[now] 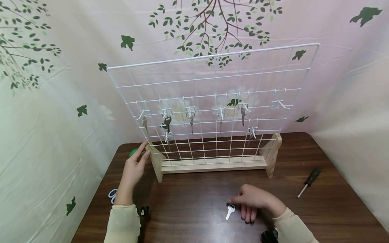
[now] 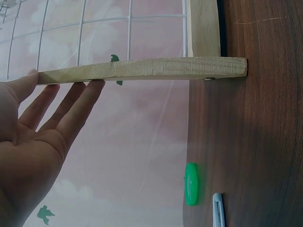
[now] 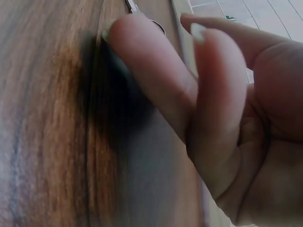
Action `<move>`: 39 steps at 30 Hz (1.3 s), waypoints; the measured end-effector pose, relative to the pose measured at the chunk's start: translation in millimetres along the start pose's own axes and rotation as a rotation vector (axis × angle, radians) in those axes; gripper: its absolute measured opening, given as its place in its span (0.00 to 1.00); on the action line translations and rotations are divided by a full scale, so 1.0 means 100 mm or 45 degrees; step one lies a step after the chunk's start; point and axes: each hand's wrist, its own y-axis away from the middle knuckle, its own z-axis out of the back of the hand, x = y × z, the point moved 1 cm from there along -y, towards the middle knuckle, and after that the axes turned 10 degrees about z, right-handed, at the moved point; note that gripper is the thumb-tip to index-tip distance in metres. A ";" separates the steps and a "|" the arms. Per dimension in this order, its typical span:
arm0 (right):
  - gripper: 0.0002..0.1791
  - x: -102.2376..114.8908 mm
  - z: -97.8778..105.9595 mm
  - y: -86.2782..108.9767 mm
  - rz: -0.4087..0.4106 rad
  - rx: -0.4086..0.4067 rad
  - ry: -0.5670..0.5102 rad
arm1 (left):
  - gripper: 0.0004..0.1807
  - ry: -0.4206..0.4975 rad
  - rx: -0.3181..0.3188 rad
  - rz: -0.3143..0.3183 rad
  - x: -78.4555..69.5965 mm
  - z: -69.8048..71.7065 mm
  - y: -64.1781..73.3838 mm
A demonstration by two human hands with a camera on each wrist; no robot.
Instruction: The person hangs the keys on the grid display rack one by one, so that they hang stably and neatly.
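My left hand (image 1: 135, 168) grips the left wooden upright (image 1: 156, 162) of a stand that holds a white wire grid (image 1: 203, 130). In the left wrist view, the thumb and fingers lie on opposite sides of the wood (image 2: 156, 68). Low over the table, my right hand (image 1: 253, 199) has its index fingertip at the head of a silver key (image 1: 230, 212). The right wrist view shows part of the key (image 3: 132, 6) and its ring (image 3: 160, 27) beyond a finger; whether the fingers pinch the ring is hidden.
Several keys hang from white hooks on the grid, such as a dark-headed key (image 1: 167, 124). A hook (image 1: 282, 104) at the right carries no key. A screwdriver (image 1: 309, 182) lies at right; blue-handled scissors (image 1: 112, 195) and a green object (image 1: 132, 152) are at left.
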 end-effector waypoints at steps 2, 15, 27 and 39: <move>0.30 0.02 -0.01 0.00 -0.001 0.015 0.029 | 0.28 0.004 0.003 0.003 -0.01 0.01 0.00; 0.27 0.12 -0.10 -0.08 -0.055 0.003 0.227 | 0.28 -0.006 0.009 0.022 -0.01 0.01 -0.01; 0.24 0.17 -0.13 -0.15 -0.031 -0.145 0.361 | 0.28 -0.056 -0.023 0.025 0.01 0.00 -0.01; 0.24 0.20 -0.14 -0.22 -0.104 -0.290 0.495 | 0.28 -0.061 -0.018 0.010 0.01 0.00 -0.01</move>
